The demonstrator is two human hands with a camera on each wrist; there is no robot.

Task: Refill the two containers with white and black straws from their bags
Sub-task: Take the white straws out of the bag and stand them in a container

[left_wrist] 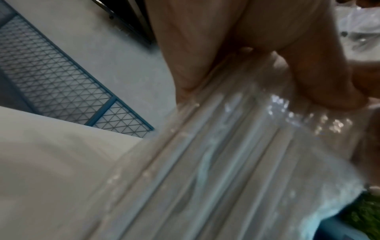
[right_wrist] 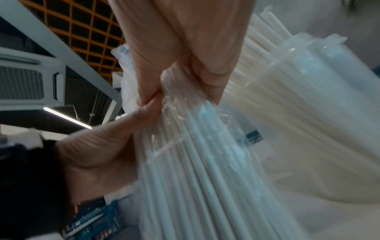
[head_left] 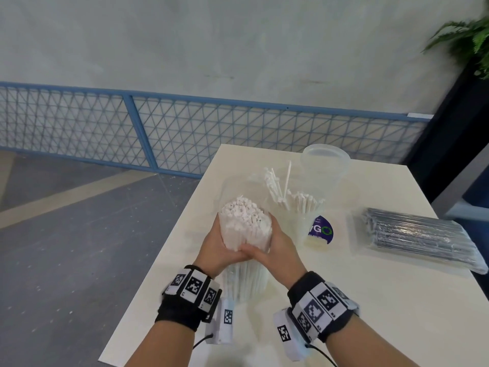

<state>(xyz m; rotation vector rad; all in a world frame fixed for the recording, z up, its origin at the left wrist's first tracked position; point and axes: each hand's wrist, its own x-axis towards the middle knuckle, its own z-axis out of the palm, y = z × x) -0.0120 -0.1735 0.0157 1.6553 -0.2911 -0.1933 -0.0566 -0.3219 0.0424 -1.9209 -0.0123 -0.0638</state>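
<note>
Head view shows the bundle of white straws (head_left: pixel 247 226) clasped from both sides: the left hand (head_left: pixel 219 245) is curled round its near-left flank and the right hand (head_left: pixel 280 245) round its near-right flank, thumbs meeting in front. In the right wrist view the fingers (right_wrist: pixel 185 53) are seen pinching crinkled clear film against the straws, so the bundle is judged to be partly sheathed in its bag (head_left: pixel 244 282), whose lower part hangs below the hands, just above the table (head_left: pixel 370 313). The step in hand is judged to be the drawing of the white straws out of their bag. The next move calls for the film to be held back or slid down while the bundle is kept tight, then for the straws to be carried to the partly filled container (head_left: pixel 299 207), which stands just right of the bundle and already holds some white straws. The straws look thin, stiff and densely packed, their cut ends uneven at the top; loosened grip could let them splay. Beyond that container stands an empty container (head_left: pixel 326 165), and well to the bundle's right a sealed bag of black straws (head_left: pixel 415 237) lies flat, untouched.
</note>
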